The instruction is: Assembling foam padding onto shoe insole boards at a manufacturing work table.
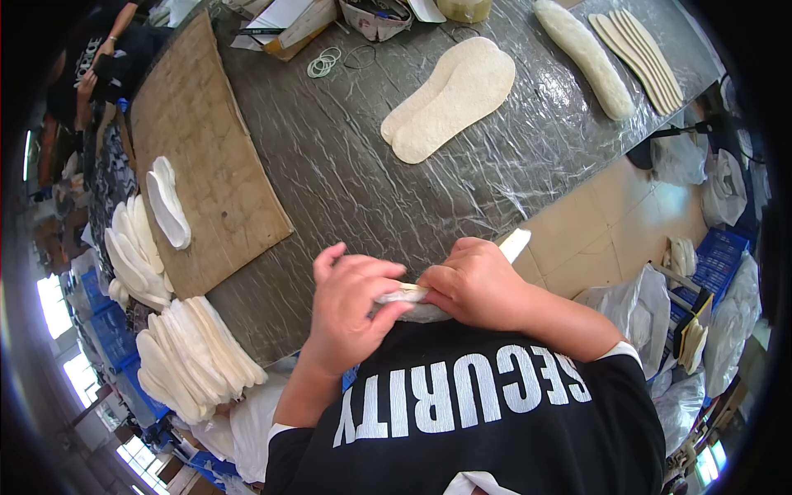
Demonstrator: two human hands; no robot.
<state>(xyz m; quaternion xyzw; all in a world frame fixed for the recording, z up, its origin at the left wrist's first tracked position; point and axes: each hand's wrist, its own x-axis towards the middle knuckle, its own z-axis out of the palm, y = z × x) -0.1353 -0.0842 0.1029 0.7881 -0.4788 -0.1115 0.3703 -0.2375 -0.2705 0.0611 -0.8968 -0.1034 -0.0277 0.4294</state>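
Left hand point(351, 289), right hand point(477, 285) now, grips clamped on pale insole point(406, 294) (mostly hidden!); looks light, soft, best pinched by edges.

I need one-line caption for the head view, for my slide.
Left hand and right hand handle a pale piece before a plastic-covered table bearing cream insoles.

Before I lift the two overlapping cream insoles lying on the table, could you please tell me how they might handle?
The overlapping insoles look thin and soft-surfaced, so they would probably bend and feel light. No fastening shows between them, so one may slide off the other. Lying flat, they seem unlikely to roll.
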